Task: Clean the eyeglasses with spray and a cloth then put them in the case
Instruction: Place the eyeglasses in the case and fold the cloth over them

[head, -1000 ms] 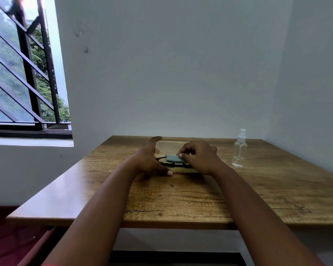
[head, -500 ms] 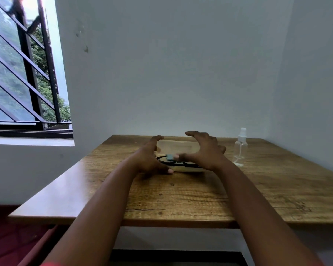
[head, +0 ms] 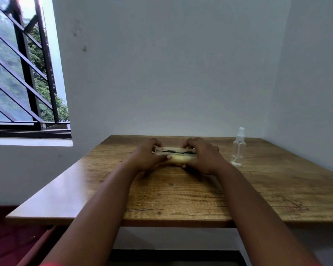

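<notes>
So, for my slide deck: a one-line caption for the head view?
Both hands, left and right, close the case on the table.

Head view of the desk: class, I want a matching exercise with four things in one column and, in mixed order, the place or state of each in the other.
Things:
1. case
2. spray bottle
3. left hand
4. window

Places or states:
A. on the left, with dark bars
B. stands upright on the table, right of both hands
C. nearly closed, held between the hands
D. grips the left end of the case

Pairs: 1-C, 2-B, 3-D, 4-A
</notes>
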